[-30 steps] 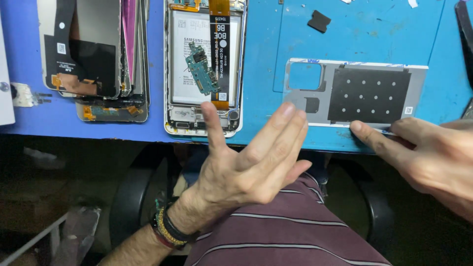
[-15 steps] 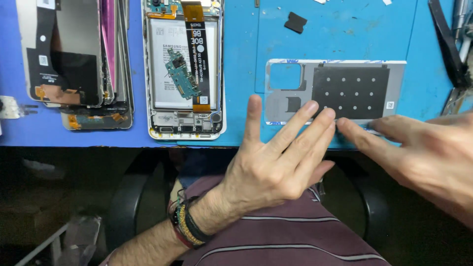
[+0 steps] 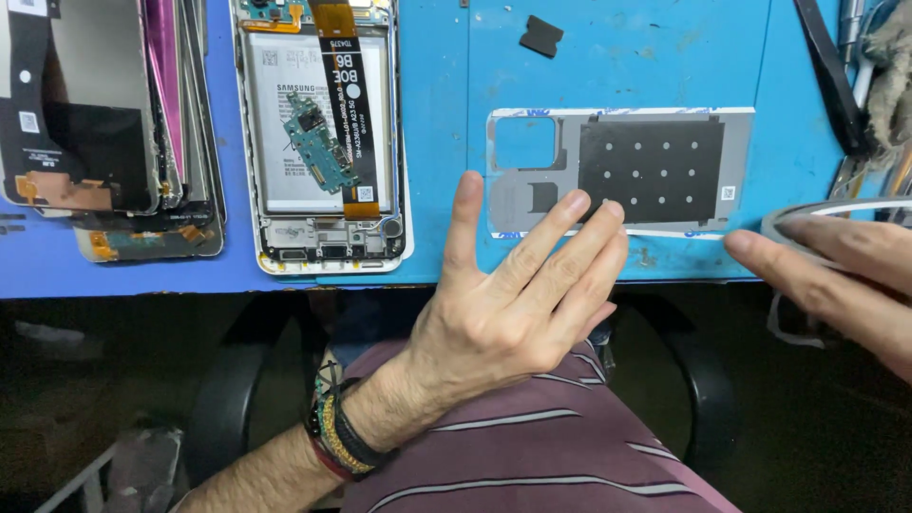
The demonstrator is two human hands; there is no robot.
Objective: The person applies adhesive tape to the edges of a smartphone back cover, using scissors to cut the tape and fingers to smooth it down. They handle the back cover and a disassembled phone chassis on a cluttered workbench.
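— Fingers first: what are the hands doing?

— His left hand (image 3: 518, 304) is spread flat and loose, gripping nothing, with its fingertips lying on the lower left part of the grey adhesive backing sheet (image 3: 617, 171). The right hand (image 3: 836, 275) comes in from the right edge with fingers stretched out, and a thin pale strip (image 3: 836, 207) curves across them. Whether the fingers pinch that strip or it only rests on them, I cannot tell.

— Where does the sheet lie?

— Flat on the blue work mat (image 3: 446, 114), near the mat's front edge, with a square cut-out at its left end and a dark dotted panel across the middle.

— Anything around it?

— An opened phone (image 3: 323, 142), showing its battery, an orange flex cable and a small green board, lies just left of the sheet and apart from it. Farther left sits a stack of phone screens (image 3: 104, 123). A small black piece (image 3: 541, 35) lies above the sheet. Tools (image 3: 855, 66) crowd the top right corner.

— Is anything blocking the view?

— Only the left hand's fingers, which cover the sheet's lower left corner.
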